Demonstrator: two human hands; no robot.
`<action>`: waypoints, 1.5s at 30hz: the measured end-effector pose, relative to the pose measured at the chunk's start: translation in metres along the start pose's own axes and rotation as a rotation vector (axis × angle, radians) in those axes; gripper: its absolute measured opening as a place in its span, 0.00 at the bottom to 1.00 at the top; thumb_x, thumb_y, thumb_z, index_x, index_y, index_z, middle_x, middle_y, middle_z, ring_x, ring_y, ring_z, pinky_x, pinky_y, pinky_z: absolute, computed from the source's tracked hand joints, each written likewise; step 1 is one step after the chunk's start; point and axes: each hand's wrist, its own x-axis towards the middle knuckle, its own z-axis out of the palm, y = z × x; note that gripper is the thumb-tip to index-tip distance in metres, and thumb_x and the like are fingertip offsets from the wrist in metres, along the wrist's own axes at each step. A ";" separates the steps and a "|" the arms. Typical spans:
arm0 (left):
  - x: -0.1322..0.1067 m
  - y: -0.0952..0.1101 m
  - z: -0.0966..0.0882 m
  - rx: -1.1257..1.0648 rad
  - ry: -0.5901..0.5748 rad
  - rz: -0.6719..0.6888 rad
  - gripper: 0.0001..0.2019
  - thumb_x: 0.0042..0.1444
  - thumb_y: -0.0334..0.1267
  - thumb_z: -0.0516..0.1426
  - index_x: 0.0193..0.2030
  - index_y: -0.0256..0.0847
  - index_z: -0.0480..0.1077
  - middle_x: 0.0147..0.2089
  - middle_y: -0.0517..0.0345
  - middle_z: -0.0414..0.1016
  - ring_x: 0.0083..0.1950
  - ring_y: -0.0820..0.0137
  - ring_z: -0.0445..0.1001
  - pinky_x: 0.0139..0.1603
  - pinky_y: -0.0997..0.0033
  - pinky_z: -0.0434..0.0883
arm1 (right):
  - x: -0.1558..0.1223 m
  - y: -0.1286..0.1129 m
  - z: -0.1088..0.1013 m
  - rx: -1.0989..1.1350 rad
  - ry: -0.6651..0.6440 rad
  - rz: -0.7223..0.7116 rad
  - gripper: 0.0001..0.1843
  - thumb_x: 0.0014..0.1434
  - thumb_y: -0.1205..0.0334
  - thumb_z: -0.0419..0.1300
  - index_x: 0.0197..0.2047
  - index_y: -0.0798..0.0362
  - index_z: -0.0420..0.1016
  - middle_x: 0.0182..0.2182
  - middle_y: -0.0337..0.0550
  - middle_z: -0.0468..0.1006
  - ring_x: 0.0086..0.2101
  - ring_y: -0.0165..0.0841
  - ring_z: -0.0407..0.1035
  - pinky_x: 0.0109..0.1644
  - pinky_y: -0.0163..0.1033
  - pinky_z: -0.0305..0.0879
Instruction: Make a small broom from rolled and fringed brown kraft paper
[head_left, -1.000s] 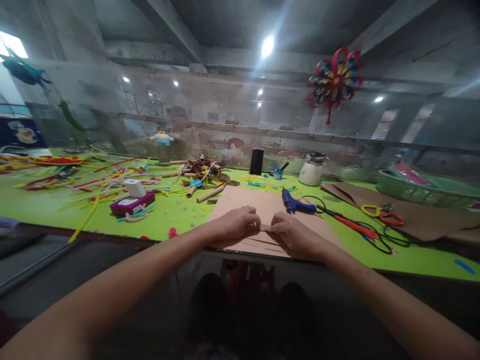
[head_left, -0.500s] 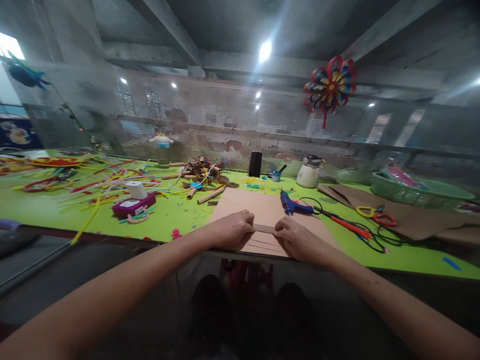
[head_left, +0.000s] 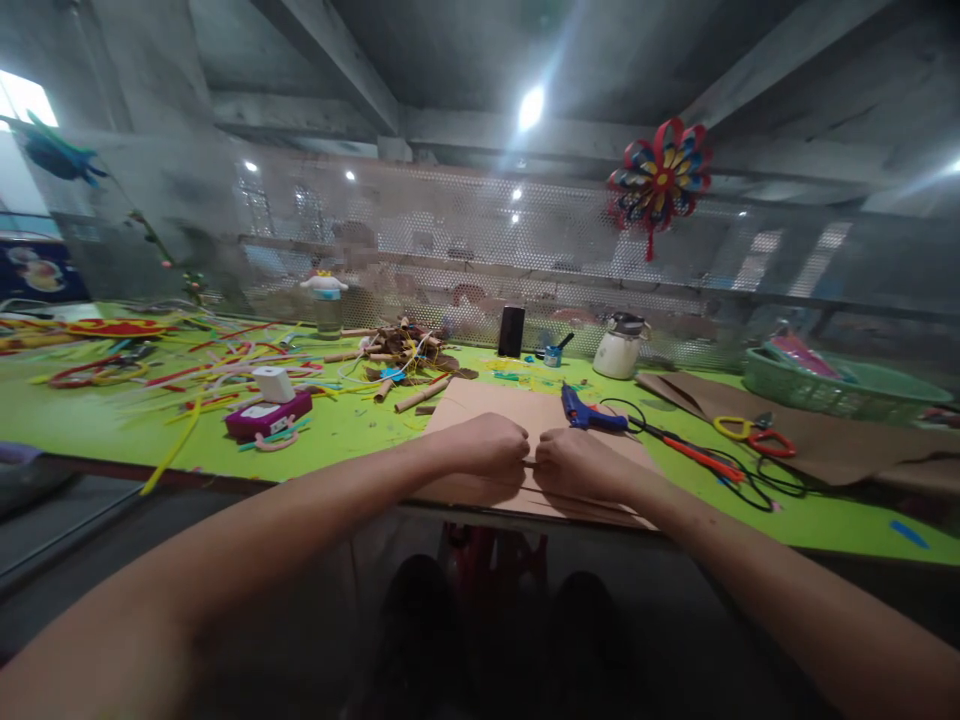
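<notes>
My left hand (head_left: 489, 446) and my right hand (head_left: 576, 463) are almost touching over a tan paper sheet (head_left: 472, 398) at the table's front edge. Both are closed, with fingers curled in. A short bit of thin brown paper strip (head_left: 530, 464) shows between them; the fingers cover the rest of it. More cut strips (head_left: 574, 505) lie below the hands along the sheet's near edge. Just beyond my right hand, a blue hot glue gun (head_left: 592, 413) rests on the sheet.
Scissors (head_left: 754, 434) and brown paper (head_left: 847, 420) lie right, before a green basket (head_left: 847, 380). A black phone (head_left: 511, 331) and a white jug (head_left: 619, 350) stand behind. Paper rolls (head_left: 409, 355), a purple box (head_left: 268, 413) and colourful strips (head_left: 202, 375) cover the left.
My hands have come together and turned into fists around the brown strip, which was stretched between my fingertips before. The things on the table have stayed put.
</notes>
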 end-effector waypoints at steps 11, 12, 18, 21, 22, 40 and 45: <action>0.000 -0.034 -0.026 -0.910 -0.311 -0.219 0.07 0.50 0.33 0.54 0.34 0.33 0.71 0.24 0.60 0.70 0.26 0.76 0.66 0.29 0.78 0.62 | 0.018 0.049 -0.006 0.895 -0.252 -0.041 0.12 0.50 0.57 0.58 0.29 0.59 0.75 0.21 0.40 0.74 0.24 0.28 0.66 0.30 0.33 0.62; 0.001 -0.035 -0.017 -0.919 -0.298 -0.245 0.08 0.49 0.33 0.55 0.34 0.33 0.72 0.24 0.60 0.70 0.25 0.76 0.65 0.29 0.78 0.62 | 0.021 0.050 -0.002 0.890 -0.281 -0.041 0.13 0.50 0.57 0.58 0.28 0.59 0.75 0.21 0.40 0.74 0.24 0.28 0.66 0.30 0.33 0.62; 0.002 -0.030 0.015 -0.749 -0.122 -0.260 0.09 0.47 0.35 0.56 0.34 0.33 0.73 0.28 0.60 0.71 0.27 0.76 0.64 0.28 0.80 0.60 | 0.023 0.046 0.018 0.689 -0.162 -0.113 0.13 0.52 0.59 0.56 0.33 0.60 0.76 0.25 0.42 0.76 0.26 0.29 0.66 0.31 0.32 0.61; 0.000 -0.022 0.016 -0.721 -0.075 -0.242 0.10 0.49 0.36 0.55 0.35 0.32 0.73 0.27 0.60 0.70 0.26 0.77 0.62 0.27 0.80 0.59 | 0.020 0.039 0.021 0.618 -0.044 -0.082 0.12 0.52 0.63 0.55 0.34 0.58 0.77 0.27 0.42 0.77 0.28 0.29 0.66 0.32 0.32 0.61; -0.001 -0.021 0.016 -0.717 -0.062 -0.234 0.10 0.49 0.36 0.54 0.35 0.32 0.73 0.26 0.61 0.70 0.26 0.77 0.61 0.26 0.80 0.58 | 0.019 0.036 0.022 0.604 -0.018 -0.070 0.11 0.51 0.64 0.55 0.34 0.58 0.77 0.27 0.41 0.77 0.28 0.29 0.66 0.31 0.31 0.61; -0.013 -0.014 0.011 -0.607 0.033 -0.213 0.10 0.44 0.24 0.52 0.30 0.32 0.74 0.29 0.57 0.72 0.28 0.76 0.66 0.29 0.80 0.61 | -0.003 0.022 0.017 0.315 0.112 -0.089 0.09 0.50 0.72 0.52 0.30 0.56 0.73 0.26 0.42 0.74 0.26 0.27 0.64 0.30 0.31 0.56; -0.015 -0.023 0.008 -0.574 -0.076 -0.204 0.12 0.39 0.23 0.54 0.32 0.35 0.73 0.29 0.60 0.72 0.28 0.76 0.66 0.27 0.80 0.60 | -0.002 0.025 0.020 0.289 0.107 -0.116 0.09 0.50 0.72 0.52 0.30 0.56 0.73 0.28 0.43 0.74 0.27 0.27 0.64 0.32 0.31 0.57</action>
